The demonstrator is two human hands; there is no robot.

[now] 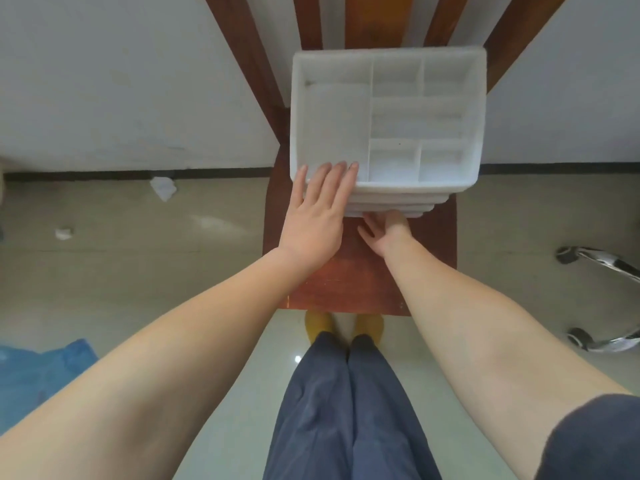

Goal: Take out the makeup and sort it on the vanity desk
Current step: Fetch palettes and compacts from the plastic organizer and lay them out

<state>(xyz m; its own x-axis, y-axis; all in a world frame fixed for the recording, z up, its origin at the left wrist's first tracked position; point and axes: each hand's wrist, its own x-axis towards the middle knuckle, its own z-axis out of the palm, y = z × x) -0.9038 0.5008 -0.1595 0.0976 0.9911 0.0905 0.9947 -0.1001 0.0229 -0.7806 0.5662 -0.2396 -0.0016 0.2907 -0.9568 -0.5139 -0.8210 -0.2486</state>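
A white organiser box (388,53) with several empty compartments on top and stacked drawers below stands on a brown wooden chair seat (360,271). My left hand (317,216) lies flat with straight fingers on the box's near left rim. My right hand (384,230) reaches lower, at the front of the bottom drawers; its fingertips are hidden against the drawer fronts, so the grip is unclear. No makeup is visible in the top compartments.
The chair's slatted back (356,19) rises behind the box against a white wall. Crumpled paper (162,188) lies on the tiled floor at left, blue plastic (38,368) at lower left. Chrome chair legs with castors (599,268) stand at right.
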